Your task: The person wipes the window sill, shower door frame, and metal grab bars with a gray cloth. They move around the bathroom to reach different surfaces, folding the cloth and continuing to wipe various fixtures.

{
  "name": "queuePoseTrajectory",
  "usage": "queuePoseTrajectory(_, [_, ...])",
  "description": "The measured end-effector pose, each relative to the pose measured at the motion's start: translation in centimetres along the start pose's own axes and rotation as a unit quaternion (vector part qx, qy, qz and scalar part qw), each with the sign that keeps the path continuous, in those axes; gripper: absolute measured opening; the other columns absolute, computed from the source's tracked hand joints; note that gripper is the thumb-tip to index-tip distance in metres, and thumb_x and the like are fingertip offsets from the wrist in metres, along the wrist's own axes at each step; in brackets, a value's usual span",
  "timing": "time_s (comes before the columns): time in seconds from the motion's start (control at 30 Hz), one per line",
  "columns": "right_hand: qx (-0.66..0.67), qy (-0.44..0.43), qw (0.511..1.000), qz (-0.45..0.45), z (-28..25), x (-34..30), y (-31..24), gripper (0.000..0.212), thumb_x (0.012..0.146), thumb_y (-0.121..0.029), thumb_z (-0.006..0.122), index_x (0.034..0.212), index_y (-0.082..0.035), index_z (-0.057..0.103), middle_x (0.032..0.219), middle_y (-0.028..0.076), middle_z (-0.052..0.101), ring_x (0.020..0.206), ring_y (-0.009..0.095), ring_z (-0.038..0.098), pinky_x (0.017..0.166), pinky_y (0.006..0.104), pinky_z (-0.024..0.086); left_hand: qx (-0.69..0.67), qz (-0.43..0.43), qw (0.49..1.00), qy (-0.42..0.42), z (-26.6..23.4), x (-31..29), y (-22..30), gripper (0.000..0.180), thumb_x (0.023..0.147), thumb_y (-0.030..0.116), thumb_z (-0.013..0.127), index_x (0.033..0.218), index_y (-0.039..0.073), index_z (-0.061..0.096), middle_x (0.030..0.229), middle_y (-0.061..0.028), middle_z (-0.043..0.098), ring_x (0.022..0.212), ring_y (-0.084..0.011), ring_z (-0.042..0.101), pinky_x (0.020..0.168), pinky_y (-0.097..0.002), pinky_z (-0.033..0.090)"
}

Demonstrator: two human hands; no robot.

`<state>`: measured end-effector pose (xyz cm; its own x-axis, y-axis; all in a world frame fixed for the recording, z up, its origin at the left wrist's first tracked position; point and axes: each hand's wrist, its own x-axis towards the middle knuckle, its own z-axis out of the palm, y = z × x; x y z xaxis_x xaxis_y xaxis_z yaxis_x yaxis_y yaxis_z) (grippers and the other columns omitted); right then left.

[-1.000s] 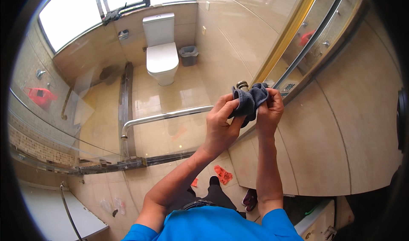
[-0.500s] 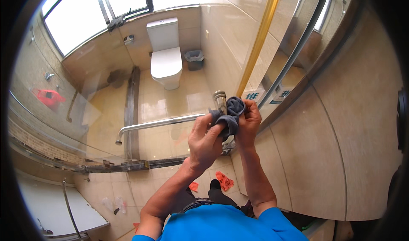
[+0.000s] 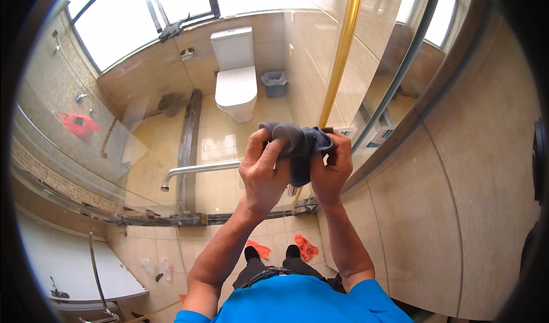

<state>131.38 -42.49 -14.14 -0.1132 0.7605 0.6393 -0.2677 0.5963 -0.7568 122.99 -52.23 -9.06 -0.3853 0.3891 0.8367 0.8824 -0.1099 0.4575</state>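
Observation:
A dark grey cloth is bunched and stretched between my two hands, in front of a glass panel. My left hand pinches its left end between thumb and fingers. My right hand grips the right end, with its fingers curled in. A chrome tube with a bent-down left end runs towards the cloth and passes out of sight behind my left hand. The cloth and hands cover the tube's right part. A small bit of metal shows below the cloth, between my hands.
Beyond the glass stand a white toilet and a grey bin. A gold-coloured upright strip rises at the right. Red plastic pieces lie by my feet. A white washbasin counter is at lower left; a tiled wall is at right.
The cloth was wrapped around a metal end fitting; now it is lifted and spread over it, hiding the fitting. Both hands have shifted slightly, my left one further left, and the view has tilted.

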Motion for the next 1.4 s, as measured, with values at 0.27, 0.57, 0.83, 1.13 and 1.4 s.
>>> queuePoseTrajectory(0.27, [-0.128,0.020,0.968,-0.215,2.2,6.9,-6.7,0.032,0.072,0.005,0.060,0.103,-0.002,0.063,0.108,0.017,0.057,0.102,0.030,0.057,0.089,0.0358,0.046,0.054,0.085,0.995,0.021,-0.9,4.8,1.2,0.038,0.069,-0.010,0.065,0.107,-0.005,0.064,0.111,-0.0179,0.055,0.095,-0.0296,0.061,0.079,-0.0337,0.052])
queuePoseTrajectory(0.57, [-0.175,0.018,0.966,-0.192,0.7,3.2,-1.8,0.036,0.064,-0.001,0.077,0.097,-0.004,0.064,0.103,0.015,0.052,0.094,0.028,0.057,0.079,0.0342,0.049,0.064,0.099,0.990,-0.076,-0.6,2.0,-0.6,0.036,0.066,-0.010,0.065,0.102,-0.005,0.066,0.107,-0.0194,0.055,0.093,-0.0319,0.060,0.076,-0.0352,0.053])
queuePoseTrajectory(0.83, [-0.153,0.043,0.940,-0.301,3.0,9.1,-5.8,0.031,0.066,0.003,0.076,0.095,-0.005,0.067,0.100,0.012,0.057,0.092,0.025,0.059,0.080,0.0325,0.048,0.041,0.105,0.992,0.051,-0.8,5.0,0.4,0.032,0.074,-0.002,0.072,0.105,-0.005,0.065,0.113,-0.0173,0.054,0.098,-0.0284,0.060,0.079,-0.0326,0.051])
queuePoseTrajectory(1.13, [-0.171,0.045,0.975,-0.133,0.4,-0.8,2.4,0.039,0.065,-0.005,0.080,0.098,-0.006,0.059,0.093,0.011,0.058,0.091,0.029,0.058,0.082,0.0383,0.049,0.052,0.136,0.985,-0.094,2.0,-0.1,0.8,0.026,0.060,-0.004,0.066,0.086,-0.002,0.068,0.109,-0.0166,0.060,0.099,-0.0325,0.060,0.082,-0.0384,0.053])
queuePoseTrajectory(1.4, [0.194,0.131,0.960,0.156,1.0,-8.6,7.5,0.016,0.091,-0.012,0.058,0.105,-0.007,0.053,0.098,0.005,0.056,0.094,0.018,0.056,0.085,0.0328,0.047,0.114,0.211,0.936,-0.256,3.3,-3.2,2.4,0.028,0.067,0.006,0.064,0.091,-0.006,0.067,0.109,-0.0174,0.059,0.103,-0.0317,0.058,0.090,-0.0438,0.049])
